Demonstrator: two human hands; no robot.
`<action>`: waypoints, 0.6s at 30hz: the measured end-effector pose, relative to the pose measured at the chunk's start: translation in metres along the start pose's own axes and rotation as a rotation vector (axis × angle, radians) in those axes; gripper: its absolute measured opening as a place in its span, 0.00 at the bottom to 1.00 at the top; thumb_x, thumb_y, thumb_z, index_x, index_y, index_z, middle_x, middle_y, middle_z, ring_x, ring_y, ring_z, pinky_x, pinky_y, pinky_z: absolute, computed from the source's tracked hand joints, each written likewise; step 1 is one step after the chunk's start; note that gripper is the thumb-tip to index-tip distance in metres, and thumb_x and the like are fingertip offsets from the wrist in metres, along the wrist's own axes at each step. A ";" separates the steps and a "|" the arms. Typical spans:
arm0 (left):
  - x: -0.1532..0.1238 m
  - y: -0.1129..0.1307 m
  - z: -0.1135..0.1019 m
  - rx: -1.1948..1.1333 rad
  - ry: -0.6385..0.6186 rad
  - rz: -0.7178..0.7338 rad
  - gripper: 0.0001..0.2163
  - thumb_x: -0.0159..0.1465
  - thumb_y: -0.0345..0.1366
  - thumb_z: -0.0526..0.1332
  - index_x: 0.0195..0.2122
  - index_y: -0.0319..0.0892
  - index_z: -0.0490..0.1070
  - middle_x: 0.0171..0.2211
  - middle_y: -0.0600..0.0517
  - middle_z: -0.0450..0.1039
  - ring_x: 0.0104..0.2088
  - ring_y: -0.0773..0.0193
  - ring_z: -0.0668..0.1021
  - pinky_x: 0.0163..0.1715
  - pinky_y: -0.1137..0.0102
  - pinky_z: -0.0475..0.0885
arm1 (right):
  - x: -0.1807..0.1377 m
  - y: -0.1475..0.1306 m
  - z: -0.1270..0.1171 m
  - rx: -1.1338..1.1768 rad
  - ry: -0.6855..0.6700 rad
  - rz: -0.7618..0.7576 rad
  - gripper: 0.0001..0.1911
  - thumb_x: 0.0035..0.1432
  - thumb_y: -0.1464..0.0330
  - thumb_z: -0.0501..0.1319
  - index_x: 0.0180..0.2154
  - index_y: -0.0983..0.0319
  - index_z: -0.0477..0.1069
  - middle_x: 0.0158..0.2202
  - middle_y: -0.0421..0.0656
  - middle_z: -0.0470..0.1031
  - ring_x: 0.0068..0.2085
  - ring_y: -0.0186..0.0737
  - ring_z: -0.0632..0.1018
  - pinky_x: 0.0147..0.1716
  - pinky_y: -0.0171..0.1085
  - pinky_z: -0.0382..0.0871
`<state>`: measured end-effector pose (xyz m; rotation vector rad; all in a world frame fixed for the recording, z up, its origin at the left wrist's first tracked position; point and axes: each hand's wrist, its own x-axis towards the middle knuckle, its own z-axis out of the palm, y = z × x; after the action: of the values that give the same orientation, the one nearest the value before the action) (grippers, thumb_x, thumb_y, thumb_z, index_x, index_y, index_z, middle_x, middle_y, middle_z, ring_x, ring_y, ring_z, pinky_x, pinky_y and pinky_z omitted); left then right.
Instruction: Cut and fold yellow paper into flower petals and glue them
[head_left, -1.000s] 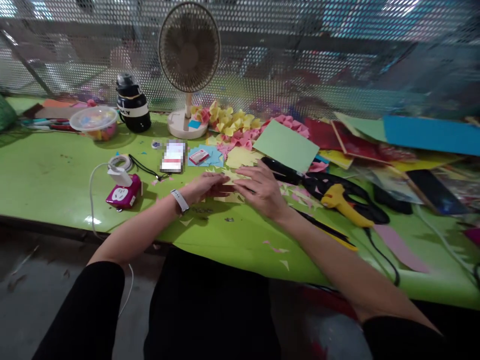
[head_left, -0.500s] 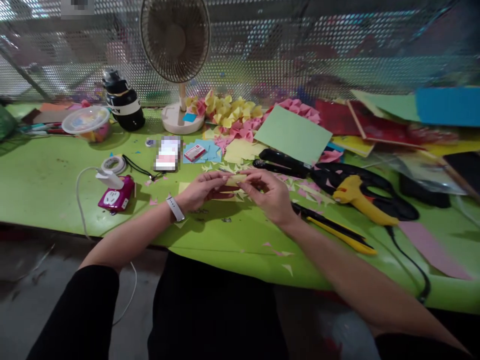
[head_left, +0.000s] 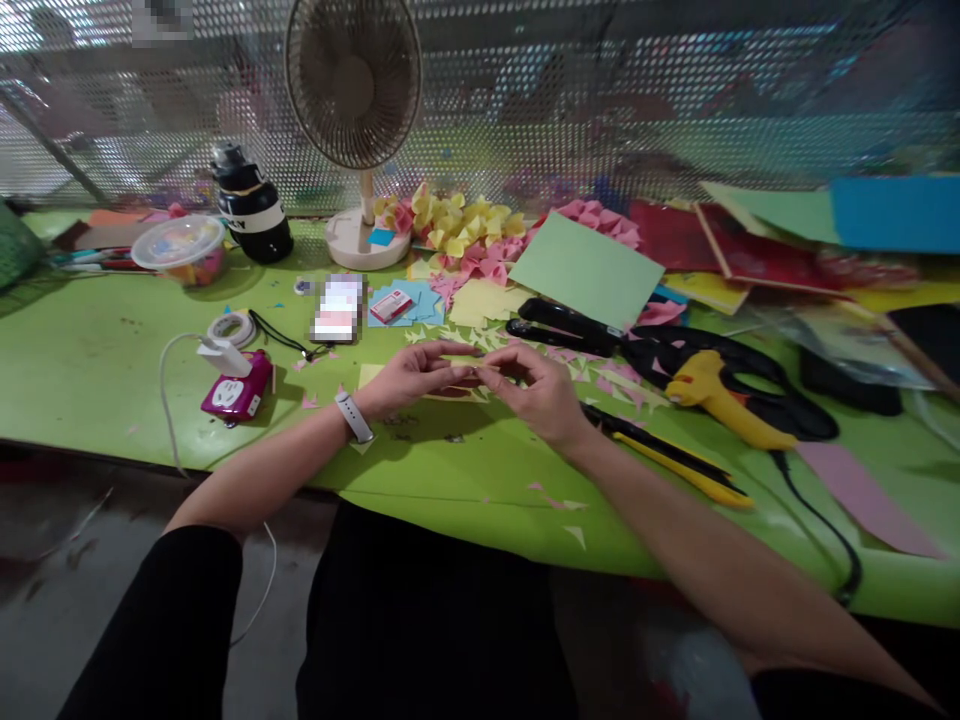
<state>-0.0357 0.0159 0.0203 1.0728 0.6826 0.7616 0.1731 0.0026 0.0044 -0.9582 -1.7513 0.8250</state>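
Observation:
My left hand (head_left: pixel 420 378), with a white watch band (head_left: pixel 354 417) at the wrist, is closed in a pinch above the green table. My right hand (head_left: pixel 536 390) meets it fingertip to fingertip. Between them is a small pale yellow piece of paper (head_left: pixel 475 366), seen almost edge-on and mostly hidden by the fingers. Pale yellow paper scraps (head_left: pixel 427 338) lie just beyond my hands. Black-and-yellow scissors or a cutter (head_left: pixel 675 462) rest under my right forearm; which one, I cannot make out.
A yellow glue gun (head_left: pixel 727 400) and a black long-handled tool (head_left: pixel 566 328) lie right. Behind are yellow folded paper pieces (head_left: pixel 469 222), a fan (head_left: pixel 367 250) and a black bottle (head_left: pixel 259 220). Left are a phone (head_left: pixel 339 308), a purple power socket (head_left: pixel 238 390) and a lidded tub (head_left: pixel 180 250).
The yellow paper, shown flat-on before, has turned almost edge-on between my fingertips. My left fingers have straightened out over it. The view has shifted very slightly.

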 end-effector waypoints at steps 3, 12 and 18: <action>0.000 -0.001 0.001 0.021 0.015 0.000 0.18 0.63 0.31 0.69 0.54 0.37 0.74 0.40 0.46 0.83 0.43 0.63 0.85 0.52 0.63 0.78 | 0.000 0.001 0.001 0.040 0.015 0.017 0.10 0.60 0.58 0.68 0.36 0.57 0.76 0.32 0.41 0.79 0.32 0.38 0.78 0.31 0.40 0.77; 0.000 -0.003 0.003 0.075 0.035 0.021 0.20 0.64 0.31 0.68 0.57 0.36 0.73 0.39 0.45 0.83 0.42 0.62 0.85 0.52 0.63 0.78 | -0.002 0.000 0.004 0.043 0.055 0.032 0.09 0.60 0.59 0.68 0.34 0.57 0.76 0.31 0.41 0.79 0.31 0.38 0.78 0.32 0.40 0.77; 0.000 -0.005 0.002 0.089 0.053 0.028 0.21 0.64 0.31 0.67 0.58 0.37 0.72 0.39 0.45 0.83 0.42 0.63 0.85 0.52 0.64 0.78 | -0.001 -0.003 0.004 0.046 0.069 0.061 0.12 0.59 0.56 0.68 0.34 0.57 0.74 0.31 0.41 0.77 0.30 0.38 0.78 0.29 0.39 0.77</action>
<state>-0.0332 0.0137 0.0161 1.1479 0.7540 0.7922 0.1693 -0.0005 0.0053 -1.0027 -1.6445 0.8576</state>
